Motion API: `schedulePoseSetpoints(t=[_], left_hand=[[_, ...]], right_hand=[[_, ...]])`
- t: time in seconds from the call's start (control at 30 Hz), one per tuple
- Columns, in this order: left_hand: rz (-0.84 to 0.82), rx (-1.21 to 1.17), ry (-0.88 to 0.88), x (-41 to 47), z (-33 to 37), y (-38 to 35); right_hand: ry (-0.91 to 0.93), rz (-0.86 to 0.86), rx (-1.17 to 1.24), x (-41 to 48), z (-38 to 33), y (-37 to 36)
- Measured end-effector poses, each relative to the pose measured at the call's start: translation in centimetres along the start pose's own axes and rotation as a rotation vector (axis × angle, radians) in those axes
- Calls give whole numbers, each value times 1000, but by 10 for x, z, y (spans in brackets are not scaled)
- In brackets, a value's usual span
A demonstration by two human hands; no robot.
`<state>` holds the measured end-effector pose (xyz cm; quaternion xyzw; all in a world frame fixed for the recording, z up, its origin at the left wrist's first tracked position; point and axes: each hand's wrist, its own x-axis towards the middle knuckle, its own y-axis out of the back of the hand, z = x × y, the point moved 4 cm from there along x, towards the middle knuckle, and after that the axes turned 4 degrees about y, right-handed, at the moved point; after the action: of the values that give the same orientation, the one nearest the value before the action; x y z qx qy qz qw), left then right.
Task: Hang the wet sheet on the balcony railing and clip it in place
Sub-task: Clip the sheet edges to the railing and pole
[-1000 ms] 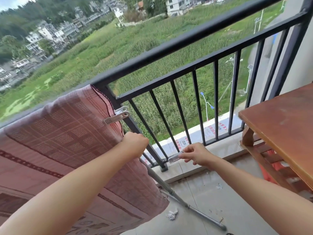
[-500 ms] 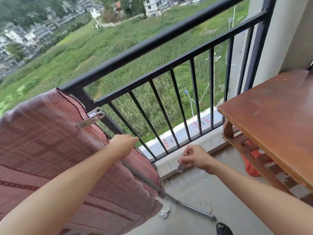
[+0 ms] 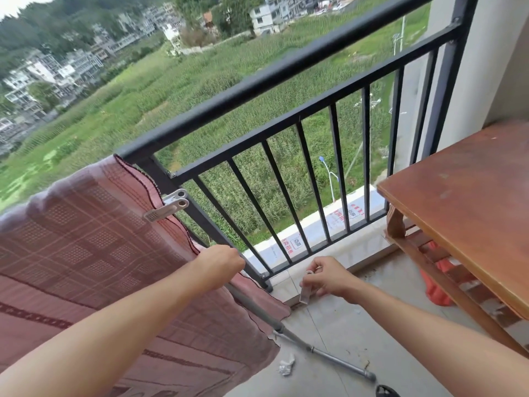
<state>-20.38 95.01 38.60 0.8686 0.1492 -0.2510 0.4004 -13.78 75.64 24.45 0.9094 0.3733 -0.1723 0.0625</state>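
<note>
In the head view, the only one I have, I am looking down at the pink sheet (image 3: 94, 253), which is hanging over the top bar of the black railing (image 3: 286, 73) on my left side, with its free side edge running down toward the floor. One clip (image 3: 166, 206) is already biting this edge high up, just beside the railing post. My left hand (image 3: 220, 262) is closed in a fist on the same edge, lower down, just in front of the bars, and it is holding the cloth tight. My right hand (image 3: 329, 277) is pinching a second clip (image 3: 305, 290) between the thumb and the first fingers; the other fingers are curled loosely. I cannot tell if the mouth of this clip is pressed open. The clip is hanging with its long axis almost vertical, while the clip on the sheet lies nearly horizontal across the edge. The sheet edge lies to the left of the second clip and a little higher, near but not touching, so I judge that I must turn the clip sideways and bring it left toward my left fist. The right hand is the nearer one for this. Compared with half a second ago, my hands are keeping almost the same grips, and the clip in my right hand is pointing more clearly downward.
</note>
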Motion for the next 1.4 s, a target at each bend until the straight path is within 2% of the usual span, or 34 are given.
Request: schedulePoseSetpoints(t=[0.1, 0.2, 0.27, 0.33, 0.43, 0.5, 0.67, 0.77, 1.17, 1.4], left_hand=[[-20, 91, 2, 3, 5, 3], [-118, 178, -12, 4, 6, -2], [-54, 181, -27, 4, 7, -3], [13, 132, -30, 4, -6, -7], [-1, 21, -27, 6, -17, -2], [-13, -106, 31, 8, -23, 6], [93, -423, 176, 16, -32, 31], [80, -515, 216, 25, -34, 41], [-16, -430, 218, 43, -34, 62], [32, -414, 196, 40, -28, 73]], right_hand=[[0, 14, -10, -5, 2, 17], [1, 36, -15, -7, 5, 30], [4, 39, -30, -8, 5, 33], [6, 38, -33, -1, -3, 28], [1, 49, -43, 5, -8, 29], [7, 60, -58, 9, -8, 34], [64, 76, -8, 22, -10, 34], [104, 95, 35, 29, -18, 28], [407, 78, -59, 45, -69, 6], [376, -42, -47, 57, -77, -8]])
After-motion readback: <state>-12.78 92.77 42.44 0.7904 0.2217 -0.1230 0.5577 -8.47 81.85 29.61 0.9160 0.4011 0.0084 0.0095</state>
